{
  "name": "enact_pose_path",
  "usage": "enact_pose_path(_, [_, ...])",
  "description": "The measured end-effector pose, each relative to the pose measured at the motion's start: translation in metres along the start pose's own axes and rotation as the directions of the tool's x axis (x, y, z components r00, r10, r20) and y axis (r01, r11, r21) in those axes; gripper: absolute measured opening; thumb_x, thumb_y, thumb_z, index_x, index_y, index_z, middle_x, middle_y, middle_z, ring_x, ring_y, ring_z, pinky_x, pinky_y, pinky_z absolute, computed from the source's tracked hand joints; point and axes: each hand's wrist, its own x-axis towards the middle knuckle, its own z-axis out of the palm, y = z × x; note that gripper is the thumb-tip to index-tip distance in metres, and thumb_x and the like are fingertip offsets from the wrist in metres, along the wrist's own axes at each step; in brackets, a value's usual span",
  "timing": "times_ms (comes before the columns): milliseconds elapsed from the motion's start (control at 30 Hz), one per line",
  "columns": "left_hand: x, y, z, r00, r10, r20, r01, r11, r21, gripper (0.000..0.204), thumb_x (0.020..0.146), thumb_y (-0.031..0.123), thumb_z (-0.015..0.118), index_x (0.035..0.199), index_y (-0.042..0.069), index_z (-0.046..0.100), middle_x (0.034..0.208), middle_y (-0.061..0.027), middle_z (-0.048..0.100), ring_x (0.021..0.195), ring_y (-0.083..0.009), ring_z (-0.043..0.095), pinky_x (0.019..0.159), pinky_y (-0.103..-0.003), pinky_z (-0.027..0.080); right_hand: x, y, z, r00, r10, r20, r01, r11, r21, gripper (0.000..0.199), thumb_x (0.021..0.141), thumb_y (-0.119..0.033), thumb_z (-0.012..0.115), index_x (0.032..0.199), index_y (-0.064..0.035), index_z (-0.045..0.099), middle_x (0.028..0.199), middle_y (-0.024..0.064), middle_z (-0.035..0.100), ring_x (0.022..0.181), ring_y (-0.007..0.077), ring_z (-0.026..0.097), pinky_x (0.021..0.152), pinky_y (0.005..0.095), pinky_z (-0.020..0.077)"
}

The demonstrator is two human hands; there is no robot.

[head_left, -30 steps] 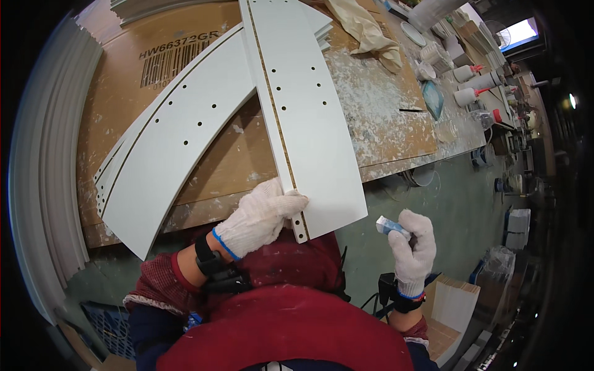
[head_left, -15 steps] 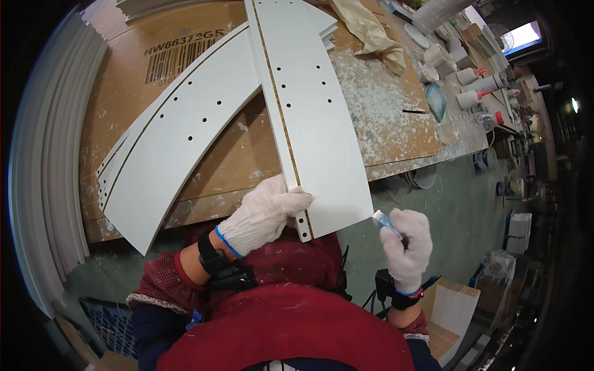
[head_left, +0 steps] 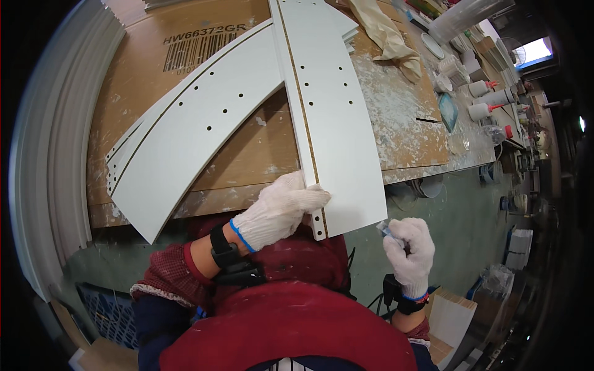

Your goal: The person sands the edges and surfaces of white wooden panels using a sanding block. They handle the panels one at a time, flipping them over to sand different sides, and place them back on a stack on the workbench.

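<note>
My left hand (head_left: pixel 281 204), in a white knit glove, is closed on the near left edge of a white curved panel (head_left: pixel 352 161). The panel has a brown groove along its left side and several dark drilled holes. Its near end sticks out past the table edge, towards me. Just beyond its near right corner is my right hand (head_left: pixel 413 250), also gloved, with the fingers curled around a small pale-blue and whitish piece (head_left: pixel 386 229); its kind cannot be made out. More white curved panels (head_left: pixel 185 133) lie stacked to the left, partly under the held one.
Cardboard (head_left: pixel 260 142) covers the table, flecked with white paint. A cream cloth (head_left: pixel 387 40) lies at the far right, near white bottles with red tips (head_left: pixel 479 111). Tall stacked white boards (head_left: pixel 52 154) stand on the left. A blue crate (head_left: pixel 108 309) sits at lower left.
The panels and my left hand appear shifted right in the picture, along with the whole scene. My right hand, still holding the small piece, sits slightly lower and closer to the panel's corner.
</note>
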Motion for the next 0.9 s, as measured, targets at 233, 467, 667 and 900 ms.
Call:
enact_pose_path(233, [0.007,-0.006,-0.005,0.999,-0.045,0.013,0.044,0.996,0.079,0.023,0.085,0.024,0.064,0.096,0.006,0.056,0.074,0.0025,0.053,0.055,-0.0032,0.044,0.045,-0.019,0.036,0.015,-0.041,0.017,0.959,-0.267,0.099,0.244,0.950,0.196,0.036,0.069,0.002,0.073,0.104,-0.0050,0.066,0.094,0.0120,0.065,0.078,0.0269,0.064,0.066,0.0342,0.0515])
enact_pose_path(467, [0.002,0.004,0.001,0.999,-0.006,0.054,0.003,0.998,0.065,0.021,0.086,0.023,0.063,0.096,0.005,0.057,0.075,0.0023,0.053,0.056,-0.0045,0.045,0.048,-0.019,0.038,0.017,-0.057,0.039,0.915,-0.338,0.220,0.341,0.940,0.027,0.036,0.070,0.001,0.071,0.105,-0.0044,0.064,0.087,0.0119,0.065,0.075,0.0276,0.063,0.065,0.0355,0.0513])
enact_pose_path(667, [0.001,0.003,0.001,1.000,0.001,0.031,-0.003,0.998,0.062,0.021,0.085,0.025,0.064,0.093,0.006,0.058,0.074,0.0017,0.054,0.056,-0.0055,0.047,0.046,-0.021,0.036,0.015,-0.057,0.034,0.928,-0.333,0.164,0.336,0.942,0.011,0.037,0.072,0.001,0.068,0.108,-0.0060,0.064,0.085,0.0089,0.063,0.073,0.0266,0.062,0.062,0.0352,0.0512])
enact_pose_path(900, [0.003,-0.001,0.000,1.000,-0.005,0.023,0.003,0.997,0.082,0.021,0.085,0.026,0.064,0.092,0.007,0.059,0.075,0.0007,0.055,0.059,-0.0066,0.050,0.049,-0.022,0.038,0.020,-0.065,0.040,0.928,-0.289,0.233,0.295,0.955,0.010,0.026,0.071,0.000,0.069,0.097,-0.0035,0.066,0.080,0.0109,0.063,0.072,0.0282,0.061,0.064,0.0352,0.0504])
